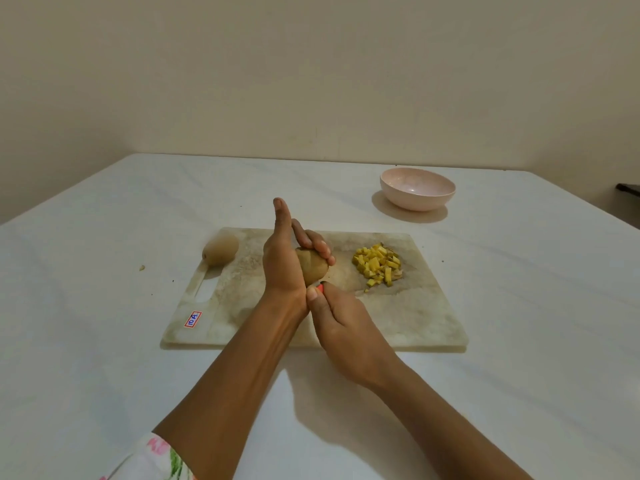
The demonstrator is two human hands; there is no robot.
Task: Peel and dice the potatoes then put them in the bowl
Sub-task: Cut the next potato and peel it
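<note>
My left hand (282, 261) holds a brown unpeeled potato (313, 268) above the middle of the worn cutting board (426, 317), fingers curled over its far side, thumb pointing up. My right hand (341, 317) grips a small tool with a red-orange handle (320, 289) right at the potato's near end; its blade is hidden. A second whole potato (220, 249) lies at the board's far left corner. A pile of yellow diced potato (378, 265) sits on the board's right part. The pink bowl (417, 188) stands beyond the board, to the right, with nothing visible inside.
A white cloth covers the table (104, 306). A small scrap (142, 268) lies on the cloth left of the board. The board carries a red-bordered label (192, 319) near its front left. A dark object (628, 188) shows at the far right edge.
</note>
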